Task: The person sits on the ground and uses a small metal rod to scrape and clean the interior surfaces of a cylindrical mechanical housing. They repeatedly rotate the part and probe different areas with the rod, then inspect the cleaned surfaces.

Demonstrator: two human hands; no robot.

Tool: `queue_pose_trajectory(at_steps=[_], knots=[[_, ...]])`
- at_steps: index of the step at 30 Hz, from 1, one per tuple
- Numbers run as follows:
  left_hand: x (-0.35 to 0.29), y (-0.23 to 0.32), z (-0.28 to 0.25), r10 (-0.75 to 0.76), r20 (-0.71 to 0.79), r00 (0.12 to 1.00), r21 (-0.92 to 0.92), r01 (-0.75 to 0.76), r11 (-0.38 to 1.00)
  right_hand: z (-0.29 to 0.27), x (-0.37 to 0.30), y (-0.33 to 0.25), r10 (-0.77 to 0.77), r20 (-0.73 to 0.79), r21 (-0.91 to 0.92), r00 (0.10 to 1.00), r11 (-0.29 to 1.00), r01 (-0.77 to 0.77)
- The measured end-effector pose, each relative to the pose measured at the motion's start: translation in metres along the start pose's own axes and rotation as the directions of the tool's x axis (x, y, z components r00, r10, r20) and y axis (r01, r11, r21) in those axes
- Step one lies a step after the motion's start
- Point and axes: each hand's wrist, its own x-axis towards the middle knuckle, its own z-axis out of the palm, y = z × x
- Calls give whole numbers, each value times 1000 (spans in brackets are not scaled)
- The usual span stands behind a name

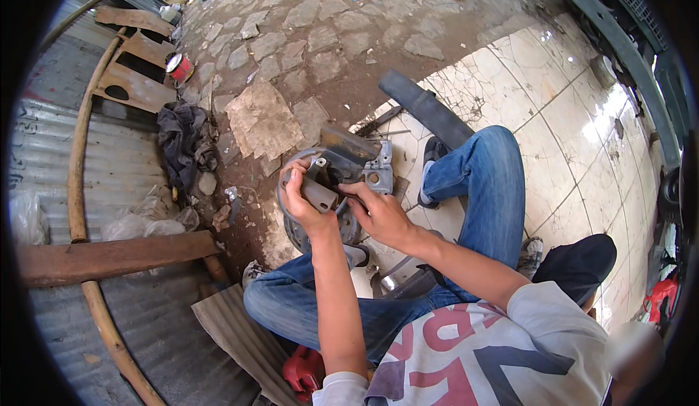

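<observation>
My left hand [304, 200] is wrapped round a grey channel-shaped metal part [320, 195] with a hole near its end. The fingers of my right hand [382, 217] are bent together at the part's right side; what they pinch, if anything, is hidden. Beneath both hands lies a round grey metal plate [294, 233], partly covered by them. Just beyond it are a brownish metal piece [349, 146] and a silvery bracket with holes [376, 179].
A long dark rubber-like strip [426, 107] lies on the white tiles [539, 78] ahead. Flat stones [263, 120] and a dark cloth [182, 140] lie to the left, before corrugated metal sheets [51, 166]. A wooden beam [124, 257] juts in. A red object [303, 369] sits near my leg.
</observation>
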Motion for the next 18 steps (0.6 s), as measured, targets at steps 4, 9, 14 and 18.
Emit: queue_pose_trajectory(at_steps=[4, 9, 14, 18], knots=[[-2, 0, -5, -2, 19, 1000, -72, 3, 997, 0, 5, 10, 61, -121, 1, 991, 998, -61], [-10, -4, -1, 4, 38, 999, -207, 4, 978, -7, 3, 9, 102, -93, -30, 990, 994, -105], [-17, -8, 1, 32, 38, 999, -329, -18, 944, -11, 1, 5, -115, -128, -146, 985, 985, 96], [-18, -10, 6, 81, 49, 996, -288, -63, 956, -19, 2, 4, -144, -97, -251, 985, 961, 116]])
